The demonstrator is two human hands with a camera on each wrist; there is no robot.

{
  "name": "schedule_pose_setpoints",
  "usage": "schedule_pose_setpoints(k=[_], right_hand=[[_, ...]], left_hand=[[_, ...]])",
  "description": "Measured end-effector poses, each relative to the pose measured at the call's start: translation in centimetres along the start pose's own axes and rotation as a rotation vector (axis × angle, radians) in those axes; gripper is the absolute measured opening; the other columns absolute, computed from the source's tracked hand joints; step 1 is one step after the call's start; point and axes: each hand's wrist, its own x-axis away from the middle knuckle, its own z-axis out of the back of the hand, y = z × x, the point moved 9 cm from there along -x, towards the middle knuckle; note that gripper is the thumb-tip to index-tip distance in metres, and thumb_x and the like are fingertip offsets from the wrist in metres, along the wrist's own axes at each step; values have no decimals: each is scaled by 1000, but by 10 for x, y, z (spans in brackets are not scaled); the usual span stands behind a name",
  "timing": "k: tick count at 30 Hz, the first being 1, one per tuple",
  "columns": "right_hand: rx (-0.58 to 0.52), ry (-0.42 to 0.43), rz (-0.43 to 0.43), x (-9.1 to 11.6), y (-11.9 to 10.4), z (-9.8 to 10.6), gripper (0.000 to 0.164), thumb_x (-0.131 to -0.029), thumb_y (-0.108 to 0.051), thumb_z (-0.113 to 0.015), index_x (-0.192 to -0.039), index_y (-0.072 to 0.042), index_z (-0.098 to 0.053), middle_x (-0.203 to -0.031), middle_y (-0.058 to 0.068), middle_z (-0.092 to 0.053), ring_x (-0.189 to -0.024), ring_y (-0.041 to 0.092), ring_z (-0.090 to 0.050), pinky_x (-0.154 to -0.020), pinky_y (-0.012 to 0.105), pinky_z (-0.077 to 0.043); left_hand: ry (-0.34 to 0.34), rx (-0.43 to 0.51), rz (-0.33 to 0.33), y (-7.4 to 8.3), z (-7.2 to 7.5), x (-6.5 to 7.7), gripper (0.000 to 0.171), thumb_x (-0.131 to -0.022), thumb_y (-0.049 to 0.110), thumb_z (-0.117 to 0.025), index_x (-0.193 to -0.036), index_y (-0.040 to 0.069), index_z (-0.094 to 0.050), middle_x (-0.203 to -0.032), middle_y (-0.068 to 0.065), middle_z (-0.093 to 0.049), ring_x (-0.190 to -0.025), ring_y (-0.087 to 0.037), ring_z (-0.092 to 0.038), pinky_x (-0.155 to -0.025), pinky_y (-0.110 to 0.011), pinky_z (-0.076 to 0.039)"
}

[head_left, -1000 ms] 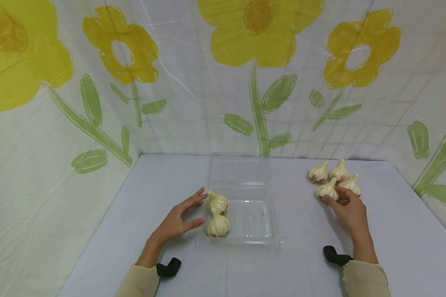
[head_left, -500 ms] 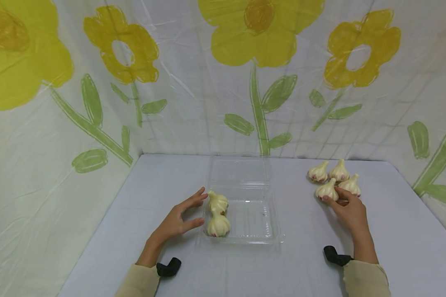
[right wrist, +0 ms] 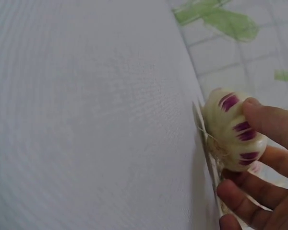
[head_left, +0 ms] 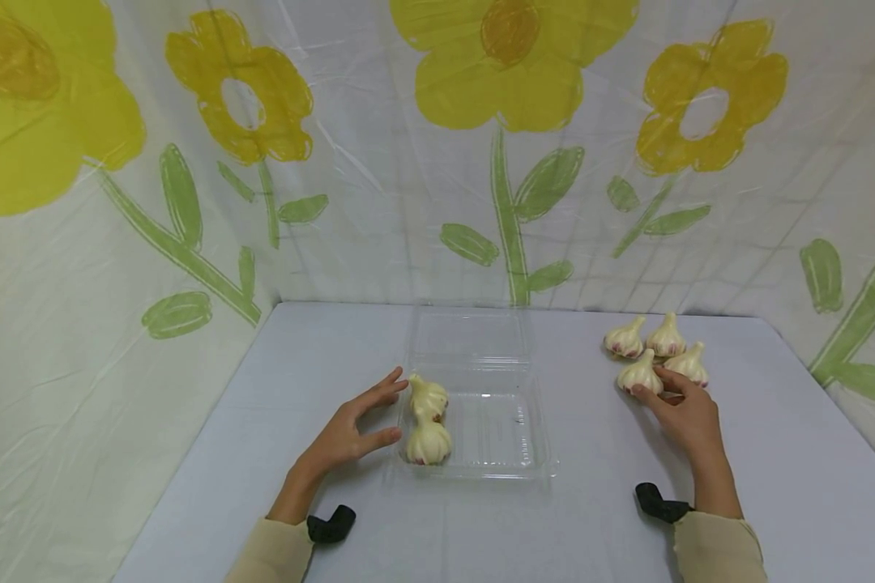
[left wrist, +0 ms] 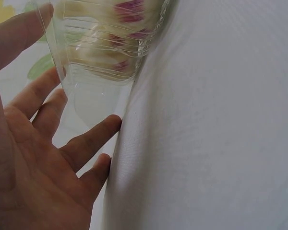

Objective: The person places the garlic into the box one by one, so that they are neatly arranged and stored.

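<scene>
A garlic bulb (head_left: 639,373) with purple streaks is pinched between the thumb and fingers of my right hand (head_left: 691,414). In the right wrist view this bulb (right wrist: 235,129) lies on its side to the camera, root end towards the white tabletop and close over it. My left hand (head_left: 344,431) spreads its fingers at the left wall of a clear plastic clamshell box (head_left: 492,429), thumb and fingertips right at the rim. Inside the box, two garlic bulbs (head_left: 428,444) sit one behind the other along the left side. Their purple marks show through the box wall (left wrist: 103,45) in the left wrist view.
Three more garlic bulbs (head_left: 623,338) stand grouped at the back right, close behind the held one. The box's lid (head_left: 470,336) lies folded open towards the back. A curtain with yellow flowers (head_left: 364,219) hangs behind the white table (head_left: 299,348).
The bulb at my right fingertips has shifted very slightly left, away from the bulb beside it. My left hand and the box have stayed still.
</scene>
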Motion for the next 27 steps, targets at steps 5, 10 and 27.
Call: schedule_pose_setpoints(k=[5, 10, 27], right_hand=[[-21, -6, -3, 1, -1, 0, 75, -95, -52, -67, -152, -6, -48, -143, 27, -57, -104, 26, -64, -65, 22, -49], [-41, 1, 37, -1, -7, -1, 73, -94, -51, -69, -152, -11, -49, -142, 27, -58, -88, 0, -56, -65, 22, -49], [-120, 83, 236, 5, -40, -5, 58, -94, -34, -75, -144, -10, -59, -134, 20, -66, -82, -16, -51, -71, 10, -43]], left_hand=[[-1, 6, -1, 1, 0, -1, 66, -93, 20, -75, -153, 12, -48, -169, -3, -29, -139, -36, -53, -114, -65, -35], [2, 0, -2, 1, 0, 0, 66, -93, 20, -75, -153, 14, -48, -168, -3, -30, -139, -36, -53, -114, -64, -36], [2, 4, 5, 2, 0, 0, 66, -93, 21, -75, -152, 12, -48, -169, -3, -29, -139, -36, -53, -113, -65, -36]])
